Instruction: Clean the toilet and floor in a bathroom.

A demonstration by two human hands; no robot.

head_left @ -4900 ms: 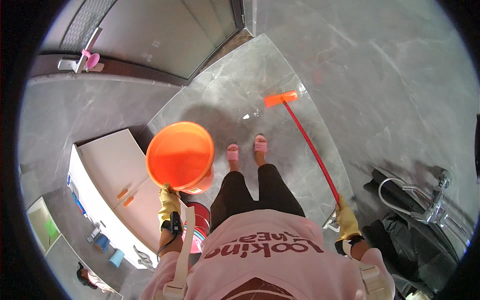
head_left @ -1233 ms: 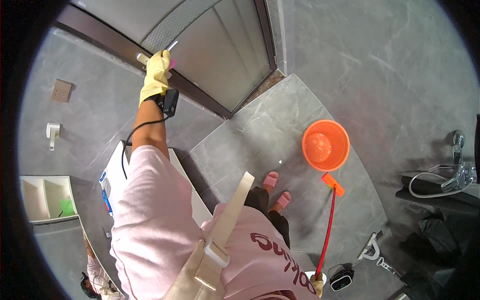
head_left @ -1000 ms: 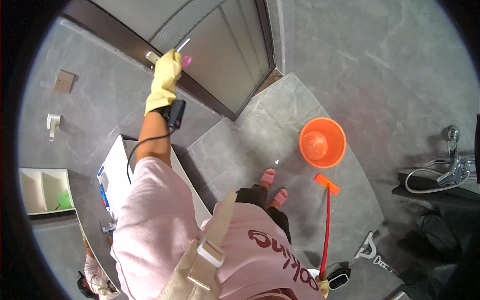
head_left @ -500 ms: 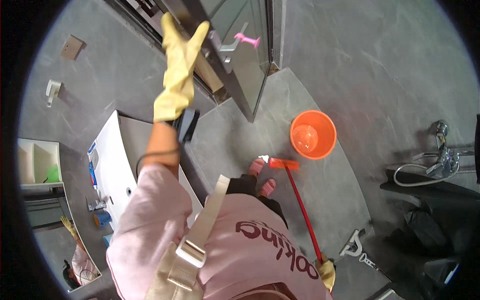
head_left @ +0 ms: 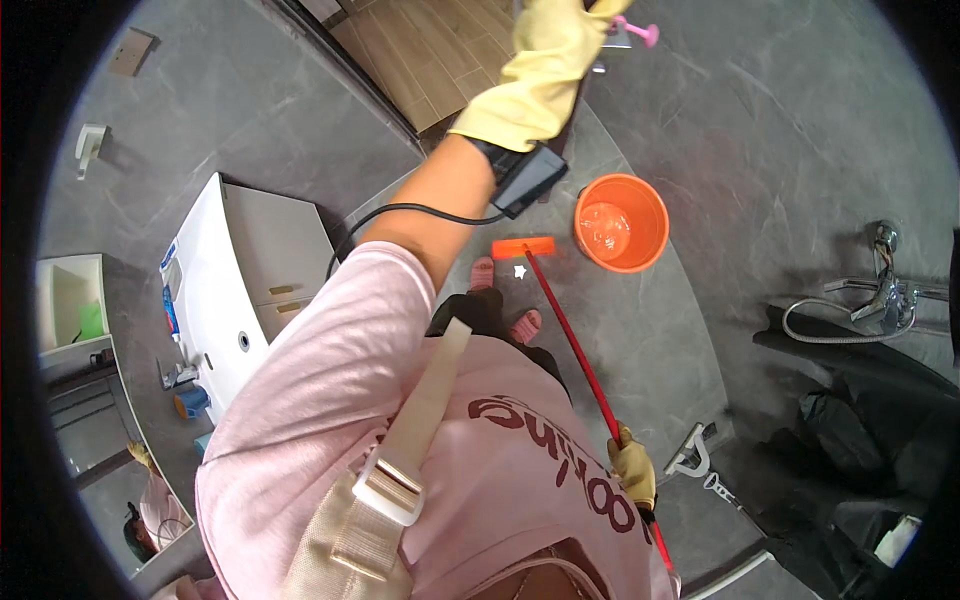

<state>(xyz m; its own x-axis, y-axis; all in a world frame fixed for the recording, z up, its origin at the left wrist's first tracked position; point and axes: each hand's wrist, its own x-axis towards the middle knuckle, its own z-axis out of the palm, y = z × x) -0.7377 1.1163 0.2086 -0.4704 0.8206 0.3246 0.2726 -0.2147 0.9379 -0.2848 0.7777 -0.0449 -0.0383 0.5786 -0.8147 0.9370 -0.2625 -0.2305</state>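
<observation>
We have the mop (head_left: 571, 340) by the centre of the clock, its orange head a little toward one and its red handle slanting to five. Our gloved right hand (head_left: 632, 468) is curled round the handle between four and five; below it, the handle runs down until its end is lost near our shirt. Our gloved left hand (head_left: 545, 75), past twelve, is cut off by the top edge, so we cannot tell how far its fingers are spread or whether they grip anything. It covers most of the door (head_left: 570, 130), leaving a dark strip and, toward one, a pink piece (head_left: 640, 33) by the lever.

A narrow gap separates the mop head from the orange bucket (head_left: 620, 223) at two; we cannot tell whether the shine inside is water. Our left slipper (head_left: 483, 272) sits just beside the head's other end. Grey floor (head_left: 655, 350) stretches between handle and wall toward four, where a white squeegee (head_left: 692, 455) stands. The cabinet (head_left: 275, 230) bounds us at nine to ten.
</observation>
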